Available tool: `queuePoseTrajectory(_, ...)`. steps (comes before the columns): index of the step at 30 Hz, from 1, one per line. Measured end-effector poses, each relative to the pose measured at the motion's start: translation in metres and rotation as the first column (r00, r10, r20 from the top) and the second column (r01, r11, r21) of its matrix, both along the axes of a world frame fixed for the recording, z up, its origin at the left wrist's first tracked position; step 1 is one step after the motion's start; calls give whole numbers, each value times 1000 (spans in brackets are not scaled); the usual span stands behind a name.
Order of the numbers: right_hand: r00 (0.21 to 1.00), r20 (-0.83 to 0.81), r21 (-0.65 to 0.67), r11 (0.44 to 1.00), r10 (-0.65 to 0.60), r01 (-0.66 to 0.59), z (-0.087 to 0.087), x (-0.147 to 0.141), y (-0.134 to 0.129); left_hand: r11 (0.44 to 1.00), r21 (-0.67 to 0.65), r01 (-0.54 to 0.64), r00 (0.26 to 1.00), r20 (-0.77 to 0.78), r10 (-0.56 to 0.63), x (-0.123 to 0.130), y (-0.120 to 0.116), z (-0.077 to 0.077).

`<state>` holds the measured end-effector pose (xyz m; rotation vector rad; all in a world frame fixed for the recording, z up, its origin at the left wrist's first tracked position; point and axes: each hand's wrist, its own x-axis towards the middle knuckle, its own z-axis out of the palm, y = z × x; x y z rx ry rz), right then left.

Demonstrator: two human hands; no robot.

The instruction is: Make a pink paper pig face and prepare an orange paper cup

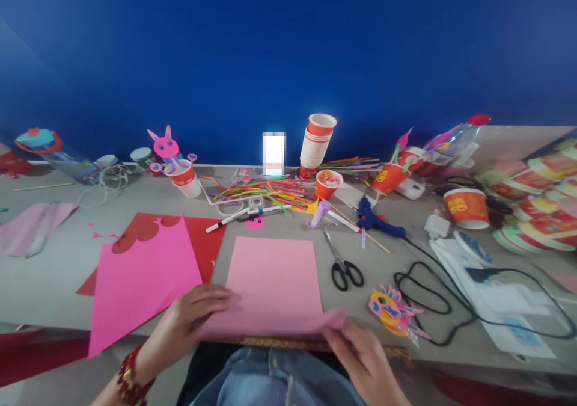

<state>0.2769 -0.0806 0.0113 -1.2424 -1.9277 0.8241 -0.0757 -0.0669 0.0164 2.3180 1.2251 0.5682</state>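
A pale pink sheet of paper [276,273] lies in front of me at the table's front edge. Its near edge is raised and curled, and looks smeared by motion. My left hand [193,310], with a red bead bracelet at the wrist, is closed at the sheet's near left side, fingers over the paper and thumb hidden. At the near right corner, my right hand [356,346] pinches the lifted edge, slightly blurred. Scissors [343,267] with black handles lie just right of the sheet. A hot pink sheet [146,273] with scalloped cuts rests to the left on a red sheet [211,237].
Behind the paper lie markers [229,218], a purple glue stick [320,213] and many coloured pipe cleaners [265,192]. A blue glue gun [378,219] trails its black cord to the right. Paper cups [315,147] stand stacked at the back. A yellow-pink paper cutout [392,310] lies right.
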Motion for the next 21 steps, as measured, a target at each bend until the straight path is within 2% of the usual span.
queuePoseTrajectory(2, 980, 24, -8, 981, -195, 196, -6, -5, 7, 998, -36, -58, 998, -12, 57, 5, 0, 6)
queuePoseTrajectory(5, 953, 138, 49, 963, -270, 266, -15, -14, 22, 994, -75, -82, 996, -32, 79, 10, -4, 12)
queuePoseTrajectory(7, 924, 227, 135, 950, -307, 283, -20, -19, 31, 992, -74, -105, 994, -27, 104, 10, -8, 10)
queuePoseTrajectory(9, 895, 293, 223, 935, -335, 277, -24, -23, 37, 974, 6, -227, 974, -10, 227, 10, -13, 5)
queuePoseTrajectory(11, 885, 321, 266, 929, -338, 258, -25, -26, 40, 921, 149, -360, 931, 3, 364, 13, -16, 2)
queuePoseTrajectory(12, 888, 325, 264, 933, -325, 245, -24, -27, 40, 904, 216, -368, 925, -15, 380, 17, -16, 3)
queuePoseTrajectory(14, 898, 324, 239, 944, -298, 228, -21, -28, 41, 930, 292, -224, 955, -126, 270, 29, -15, 6)
queuePoseTrajectory(16, 905, 320, 209, 953, -280, 221, -19, -28, 41, 967, 253, 35, 961, -273, 37, 45, -11, 10)
queuePoseTrajectory(17, 909, 317, 195, 956, -272, 219, -18, -27, 42, 970, 222, 98, 949, -313, -24, 53, -8, 11)
queuePoseTrajectory(19, 919, 299, 172, 962, -257, 213, -17, -26, 44, 975, 177, 134, 935, -348, -65, 66, -2, 10)
queuePoseTrajectory(21, 932, 275, 160, 967, -235, 197, -19, -24, 47, 981, 155, 113, 932, -360, -50, 73, 3, 5)
